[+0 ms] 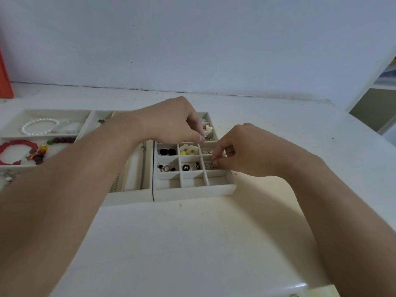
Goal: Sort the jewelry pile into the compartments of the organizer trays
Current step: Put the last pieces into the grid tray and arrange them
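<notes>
A white grid tray (pixel 194 189) stands in the middle of the table. Its cells hold black square earrings (pixel 167 151), white and yellow flower pieces (pixel 188 149) and black round studs (pixel 191 166). My right hand (pixel 242 151) pinches a small silver piece (pixel 211 166) over a right-hand cell of that tray. My left hand (pixel 173 121) hovers with curled fingers over the tray's far rows, beside a ring (pixel 207 138); whether it holds anything is hidden. A wider tray (pixel 12 167) at the left holds a pearl bracelet (pixel 39 125) and a red bead bracelet (pixel 17 151).
A narrow tray (pixel 132 189) with long slots lies between the two, a thin chain (pixel 143 168) draped in it. Loose jewelry (pixel 8 177) lies at the table's left edge. An orange object (pixel 5 78) stands far left against the wall. The table's front edge is near me.
</notes>
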Demonstrator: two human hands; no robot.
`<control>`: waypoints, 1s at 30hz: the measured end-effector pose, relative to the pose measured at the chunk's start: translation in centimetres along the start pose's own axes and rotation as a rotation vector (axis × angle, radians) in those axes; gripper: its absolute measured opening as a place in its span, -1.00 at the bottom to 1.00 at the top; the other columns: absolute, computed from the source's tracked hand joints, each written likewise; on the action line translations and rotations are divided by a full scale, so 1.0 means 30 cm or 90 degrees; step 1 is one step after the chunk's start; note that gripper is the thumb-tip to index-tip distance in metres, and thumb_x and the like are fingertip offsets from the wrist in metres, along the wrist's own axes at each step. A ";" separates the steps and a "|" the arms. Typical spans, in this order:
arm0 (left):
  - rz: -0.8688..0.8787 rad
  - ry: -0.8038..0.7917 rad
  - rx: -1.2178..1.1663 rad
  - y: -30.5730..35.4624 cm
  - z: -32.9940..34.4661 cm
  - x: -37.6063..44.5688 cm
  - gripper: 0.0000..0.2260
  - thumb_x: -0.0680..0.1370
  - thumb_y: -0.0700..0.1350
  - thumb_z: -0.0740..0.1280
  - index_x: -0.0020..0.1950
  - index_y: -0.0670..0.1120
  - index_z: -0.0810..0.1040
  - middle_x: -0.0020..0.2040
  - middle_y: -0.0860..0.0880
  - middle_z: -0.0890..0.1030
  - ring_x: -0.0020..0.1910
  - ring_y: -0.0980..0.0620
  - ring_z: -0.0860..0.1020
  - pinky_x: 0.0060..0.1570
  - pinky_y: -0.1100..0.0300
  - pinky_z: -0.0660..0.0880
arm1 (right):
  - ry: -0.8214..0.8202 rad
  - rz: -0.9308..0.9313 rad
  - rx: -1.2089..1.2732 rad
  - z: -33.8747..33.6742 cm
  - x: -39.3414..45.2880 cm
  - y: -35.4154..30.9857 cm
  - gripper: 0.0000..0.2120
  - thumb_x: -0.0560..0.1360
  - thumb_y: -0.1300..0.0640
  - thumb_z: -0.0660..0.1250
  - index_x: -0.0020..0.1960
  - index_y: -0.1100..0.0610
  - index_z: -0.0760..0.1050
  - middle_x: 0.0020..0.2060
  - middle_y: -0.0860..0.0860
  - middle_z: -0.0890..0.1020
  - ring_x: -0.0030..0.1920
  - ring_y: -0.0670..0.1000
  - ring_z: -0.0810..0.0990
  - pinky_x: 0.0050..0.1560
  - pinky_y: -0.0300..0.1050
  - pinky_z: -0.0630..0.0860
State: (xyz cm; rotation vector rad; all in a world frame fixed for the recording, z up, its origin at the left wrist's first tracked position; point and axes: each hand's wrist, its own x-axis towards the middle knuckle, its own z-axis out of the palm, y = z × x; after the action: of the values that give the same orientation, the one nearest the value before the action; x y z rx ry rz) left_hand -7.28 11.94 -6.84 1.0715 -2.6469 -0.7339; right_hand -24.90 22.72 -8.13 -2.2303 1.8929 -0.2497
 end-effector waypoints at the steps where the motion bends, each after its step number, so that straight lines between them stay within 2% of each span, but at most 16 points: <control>1: 0.000 0.002 0.000 0.001 0.000 -0.001 -0.98 0.50 -0.03 0.49 -0.10 0.06 0.73 -0.35 0.29 0.59 -0.27 0.30 0.55 -0.25 0.33 0.37 | 0.001 -0.003 0.007 -0.003 -0.002 -0.002 -0.94 0.48 -0.07 0.45 -0.18 -0.18 0.65 -0.48 -0.40 0.47 -0.35 -0.28 0.46 -0.31 -0.19 0.32; 4: 0.000 0.008 0.004 0.001 -0.001 -0.003 -0.97 0.50 0.00 0.49 -0.10 0.08 0.72 -0.34 0.27 0.61 -0.26 0.20 0.58 -0.24 0.29 0.41 | 0.020 -0.004 0.026 -0.020 -0.010 -0.005 -0.93 0.49 -0.04 0.46 -0.17 -0.16 0.65 -0.49 -0.36 0.48 -0.37 -0.25 0.46 -0.38 -0.29 0.26; 6: -0.003 0.007 0.002 -0.003 -0.004 -0.002 -0.96 0.51 0.00 0.48 -0.08 0.08 0.72 -0.38 0.30 0.59 -0.34 0.28 0.53 -0.31 0.36 0.37 | 0.063 0.016 0.041 -0.037 -0.014 0.006 -0.88 0.51 -0.03 0.44 -0.20 -0.17 0.62 -0.49 -0.34 0.49 -0.38 -0.22 0.46 -0.39 -0.31 0.25; 9: 0.003 0.008 -0.006 -0.008 -0.004 0.001 -0.94 0.52 -0.03 0.47 -0.03 0.06 0.72 -0.44 0.40 0.53 -0.42 0.41 0.48 -0.45 0.52 0.29 | 0.123 0.063 0.082 -0.058 -0.015 0.040 -0.87 0.53 -0.01 0.43 -0.20 -0.11 0.64 -0.51 -0.23 0.51 -0.43 -0.18 0.45 -0.35 -0.18 0.30; 12: 0.003 0.028 -0.020 -0.010 0.002 0.004 -0.95 0.52 -0.04 0.47 -0.04 0.07 0.72 -0.39 0.25 0.58 -0.43 0.39 0.47 -0.40 0.47 0.30 | 0.142 0.086 0.118 -0.070 -0.014 0.076 -0.90 0.53 0.02 0.45 -0.16 -0.09 0.67 -0.41 -0.10 0.59 -0.45 -0.19 0.47 -0.34 -0.18 0.39; 13: -0.001 0.033 -0.024 -0.012 0.003 0.002 -0.95 0.52 -0.04 0.47 -0.04 0.08 0.72 -0.36 0.21 0.58 -0.42 0.36 0.47 -0.36 0.42 0.32 | 0.134 0.088 0.127 -0.071 -0.013 0.087 -0.92 0.53 0.03 0.45 -0.15 -0.08 0.67 -0.38 -0.07 0.61 -0.46 -0.19 0.49 -0.34 -0.20 0.41; 15: -0.001 0.040 -0.034 -0.007 0.005 0.002 -0.95 0.52 -0.04 0.47 -0.04 0.08 0.71 -0.29 0.16 0.59 -0.37 0.29 0.48 -0.29 0.35 0.35 | 0.101 0.096 0.131 -0.081 -0.016 0.118 -0.95 0.50 0.03 0.49 -0.14 -0.10 0.68 -0.37 -0.14 0.61 -0.45 -0.21 0.51 -0.37 -0.30 0.42; 17: 0.000 0.045 -0.042 -0.006 0.009 0.001 -0.95 0.51 -0.03 0.48 -0.04 0.08 0.71 -0.24 0.09 0.63 -0.27 0.17 0.53 -0.20 0.27 0.44 | 0.012 0.112 0.127 -0.088 -0.022 0.140 -0.95 0.44 -0.02 0.54 -0.12 -0.14 0.69 -0.38 -0.23 0.60 -0.44 -0.23 0.51 -0.43 -0.42 0.36; 19: 0.002 0.052 -0.050 -0.007 0.014 0.000 -0.96 0.50 -0.02 0.49 -0.06 0.09 0.71 -0.18 0.04 0.67 -0.15 0.04 0.60 -0.05 0.14 0.52 | -0.092 0.126 0.122 -0.084 -0.027 0.151 -0.85 0.39 -0.05 0.59 -0.07 -0.16 0.70 -0.32 -0.21 0.64 -0.43 -0.24 0.50 -0.44 -0.44 0.33; 21: 0.006 0.061 -0.048 -0.006 0.020 0.003 -0.96 0.50 -0.01 0.49 -0.07 0.11 0.71 -0.15 0.04 0.68 -0.08 0.02 0.62 0.04 0.08 0.53 | -0.142 0.127 0.116 -0.072 -0.026 0.153 -0.79 0.35 -0.08 0.61 -0.04 -0.18 0.69 -0.27 -0.18 0.66 -0.39 -0.25 0.51 -0.41 -0.41 0.33; 25: 0.011 0.074 -0.050 -0.003 0.028 0.003 -0.97 0.49 -0.01 0.50 -0.09 0.13 0.71 -0.18 0.08 0.67 -0.09 0.03 0.62 0.02 0.09 0.52 | -0.149 0.118 0.136 -0.047 -0.010 0.153 -0.79 0.34 -0.07 0.61 -0.04 -0.19 0.69 -0.25 -0.19 0.65 -0.29 -0.18 0.52 -0.31 -0.30 0.36; 30: 0.011 0.084 -0.058 0.011 0.035 -0.003 -0.97 0.49 -0.01 0.49 -0.10 0.12 0.71 -0.19 0.09 0.67 -0.12 0.05 0.61 -0.01 0.12 0.52 | -0.151 0.108 0.145 -0.039 -0.007 0.158 -0.89 0.41 -0.03 0.57 -0.09 -0.13 0.70 -0.31 -0.21 0.62 -0.32 -0.22 0.50 -0.29 -0.32 0.36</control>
State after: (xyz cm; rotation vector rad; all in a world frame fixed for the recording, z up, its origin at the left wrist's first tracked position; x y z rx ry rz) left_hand -7.78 12.59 -7.56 1.0334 -2.4840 -0.7456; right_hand -29.75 22.14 -8.26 -1.8509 1.8127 -0.1562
